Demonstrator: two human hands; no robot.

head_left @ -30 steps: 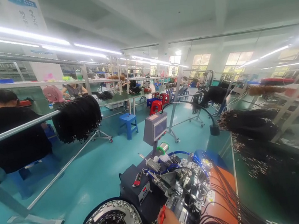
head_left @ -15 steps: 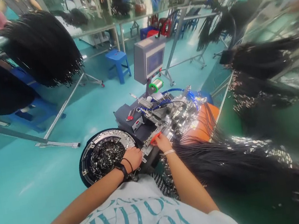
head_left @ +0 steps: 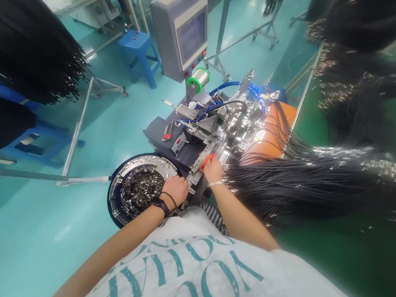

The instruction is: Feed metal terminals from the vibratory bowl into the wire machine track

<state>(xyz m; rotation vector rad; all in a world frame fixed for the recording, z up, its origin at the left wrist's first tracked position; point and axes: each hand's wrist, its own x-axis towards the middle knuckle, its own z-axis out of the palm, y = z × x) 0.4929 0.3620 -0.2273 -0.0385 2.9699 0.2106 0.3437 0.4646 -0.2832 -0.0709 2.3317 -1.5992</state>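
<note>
— Red plastic tool (head_left: pixel 208 161) in the right hand (head_left: pixel 213 170)?
— Yes. Pinched between fingertips, at front edge of the terminal machine (head_left: pixel 224 124). Only one. Probably light and stiff, so best taken by the thin red part.

— And the left hand (head_left: pixel 175 190)?
— Just in front of the machine, fingers close together and curved downward. Anything inside the grip? Impossible to tell from this head view.

— Left of the machine?
— One round bowl feeder (head_left: pixel 140 189), full of small metal terminals (head_left: pixel 139 199). Far too many for counting. Probably hard and slippery, better scooped than picked singly.

— Right of the machine?
— One thick bunch of black wires (head_left: pixel 300 185), shiny metal ends toward the far right. Wires too many for counting, likely soft and floppy, so better held together as a bunch.

— Behind the machine?
— One grey control box (head_left: pixel 183 29), one solder spool (head_left: pixel 198 80) with green ring.
</note>
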